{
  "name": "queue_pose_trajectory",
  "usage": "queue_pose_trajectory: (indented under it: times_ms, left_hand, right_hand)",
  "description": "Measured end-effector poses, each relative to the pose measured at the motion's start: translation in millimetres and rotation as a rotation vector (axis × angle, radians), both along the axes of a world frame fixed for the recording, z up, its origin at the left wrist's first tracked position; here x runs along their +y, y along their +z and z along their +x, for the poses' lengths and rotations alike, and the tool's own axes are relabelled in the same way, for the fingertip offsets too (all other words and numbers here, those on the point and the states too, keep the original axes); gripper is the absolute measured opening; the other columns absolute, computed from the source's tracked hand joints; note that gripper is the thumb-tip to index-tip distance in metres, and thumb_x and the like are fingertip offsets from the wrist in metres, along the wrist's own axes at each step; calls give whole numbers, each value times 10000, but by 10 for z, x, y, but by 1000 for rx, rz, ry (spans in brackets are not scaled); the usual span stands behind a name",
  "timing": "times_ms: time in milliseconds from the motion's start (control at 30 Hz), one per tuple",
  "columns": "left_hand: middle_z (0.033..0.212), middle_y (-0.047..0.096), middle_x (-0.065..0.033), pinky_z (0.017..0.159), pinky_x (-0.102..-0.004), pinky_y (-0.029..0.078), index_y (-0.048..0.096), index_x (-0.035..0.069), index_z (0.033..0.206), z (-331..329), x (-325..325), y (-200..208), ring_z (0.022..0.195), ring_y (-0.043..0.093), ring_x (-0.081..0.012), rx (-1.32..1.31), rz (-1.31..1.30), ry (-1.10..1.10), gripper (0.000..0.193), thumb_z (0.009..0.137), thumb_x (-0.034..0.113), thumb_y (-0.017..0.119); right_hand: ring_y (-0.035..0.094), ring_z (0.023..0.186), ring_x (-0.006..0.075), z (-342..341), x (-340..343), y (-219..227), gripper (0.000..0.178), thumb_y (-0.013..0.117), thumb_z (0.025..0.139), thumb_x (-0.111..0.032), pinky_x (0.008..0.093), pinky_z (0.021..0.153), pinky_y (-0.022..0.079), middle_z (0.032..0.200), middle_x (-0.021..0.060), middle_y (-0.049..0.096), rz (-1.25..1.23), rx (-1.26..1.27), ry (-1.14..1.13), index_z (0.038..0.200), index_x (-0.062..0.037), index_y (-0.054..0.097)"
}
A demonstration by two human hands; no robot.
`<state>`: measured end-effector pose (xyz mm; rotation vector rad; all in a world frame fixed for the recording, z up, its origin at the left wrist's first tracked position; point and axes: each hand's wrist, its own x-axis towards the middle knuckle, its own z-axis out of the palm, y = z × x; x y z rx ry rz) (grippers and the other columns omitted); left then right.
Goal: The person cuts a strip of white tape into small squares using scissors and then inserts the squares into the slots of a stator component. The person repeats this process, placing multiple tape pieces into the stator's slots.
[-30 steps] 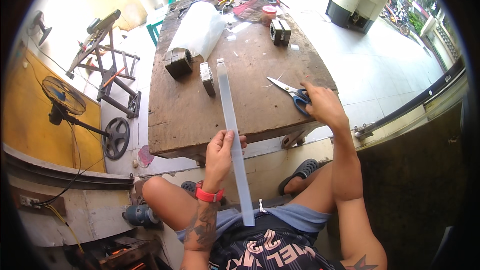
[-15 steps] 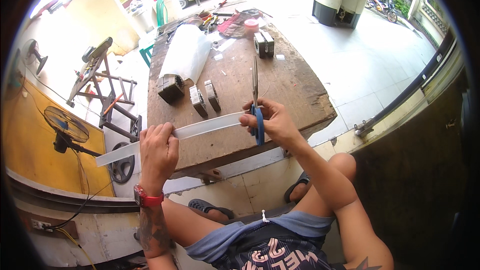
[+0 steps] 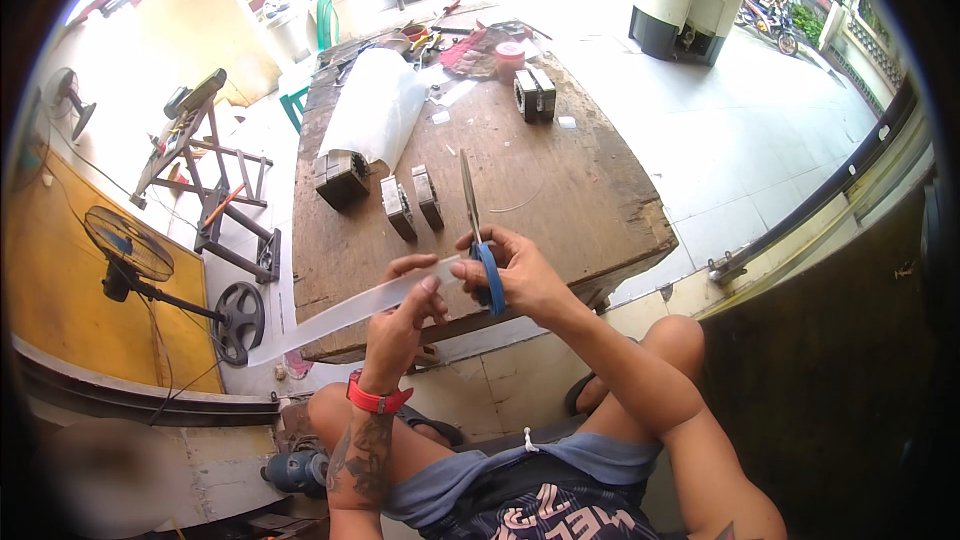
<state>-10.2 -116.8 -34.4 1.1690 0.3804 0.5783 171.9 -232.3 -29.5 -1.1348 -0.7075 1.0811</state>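
A long, translucent whitish strip [image 3: 325, 323] slants across the near edge of the wooden table [image 3: 590, 190]. My left hand [image 3: 405, 315], with a red watch strap at the wrist, pinches it close to its right end. Blue-handled scissors [image 3: 470, 195] hang in my right hand [image 3: 525, 275], blades pointing away from me. The right thumb and fingertips also meet the strip's end, beside the left fingers. Whether they grip it is hard to see. Beyond the hands stand two narrow metal pieces [image 3: 397, 208], apart from the scissors.
A dark metal block [image 3: 342, 178] sits at the table's left, by a rolled white sheet [image 3: 370, 105]. Another paired block [image 3: 535, 95] stands far right, near a pink tub [image 3: 509, 58]. Tools and a red cloth [image 3: 465, 52] clutter the far end. A fan [image 3: 130, 250] stands left.
My left hand has slid right along the strip to its end, meeting my right hand. The scissors have come left and nearer to me. The strip's free left end has swung lower.
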Motion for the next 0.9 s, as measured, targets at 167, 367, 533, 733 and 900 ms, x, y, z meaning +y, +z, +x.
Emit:
queue_pose_trajectory:
  times_ms: [167,367,533,733,900]
  left_hand:
    - [1020,664,-64,744,-283,580,607,38,1308,15,350,8,829,669,-114,-128,-32,340,271,1043,97,616]
    - [989,644,-37,767,-280,574,620,36,1294,-126,589,-140,825,651,-103,22,2,468,258,1047,110,623]
    - [1009,659,-47,749,-287,570,620,23,1297,-307,634,-132,832,653,-104,-30,73,431,274,1038,108,650]
    - [1008,677,-53,730,-276,569,619,36,1305,-347,600,-43,838,675,-115,-11,-35,433,292,1024,82,680]
    - [1025,688,-64,782,-296,608,618,27,1301,-308,572,-61,873,703,-135,-117,-104,389,284,1027,79,669]
  right_hand:
    - [639,704,120,315,409,136,695,891,835,-517,282,643,507,796,40,686,-86,-652,-392,1236,-7,641]
    - [677,758,140,333,960,16,771,927,781,-521,288,691,543,876,83,724,-109,-739,-308,1252,14,634]
    - [708,805,163,540,959,-187,564,885,876,-311,288,700,577,955,101,727,-87,-470,-297,1256,14,623]
    - [716,802,127,819,562,-223,399,816,947,-185,233,678,571,968,79,710,21,-127,-210,1245,-7,620]
    - [695,814,118,726,447,-68,463,833,941,-243,249,690,565,963,72,704,69,-201,-224,1261,-9,595]
